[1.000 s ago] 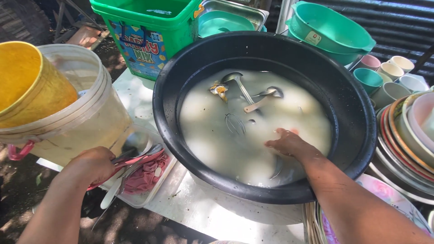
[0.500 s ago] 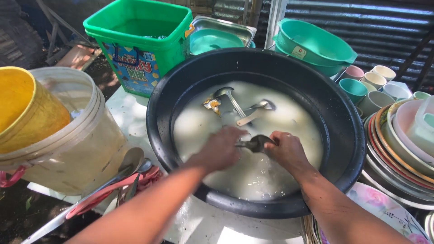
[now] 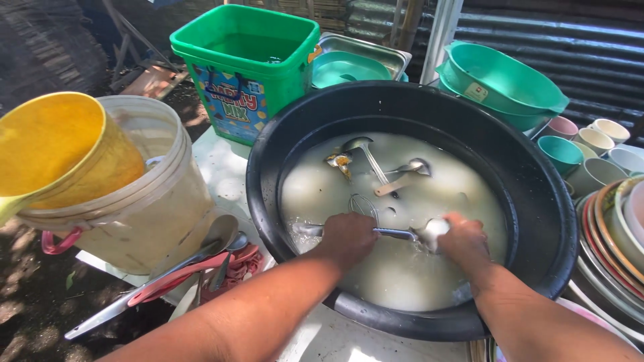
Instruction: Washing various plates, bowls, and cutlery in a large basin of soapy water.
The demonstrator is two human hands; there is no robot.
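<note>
Your L hand [image 3: 349,236] is fisted round the handle of 1 metal ladle [image 3: 402,233], just above cloudy water in the black tub [image 3: 537,201]. R hand [image 3: 463,243] cups its bowel end, fingers curled. 2 more ladles [image 3: 372,161] + 1 whisk [image 3: 362,203] float behind. 2 teal basins [image 3: 503,80] stacked, 1 green bucket [image 3: 248,60], 5 cups [image 3: 590,151] on the right.

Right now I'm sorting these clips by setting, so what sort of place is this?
Probably an outdoor dishwashing spot: a big round black plastic basin of cloudy water, stacked plates, and a corrugated metal wall behind.
</note>
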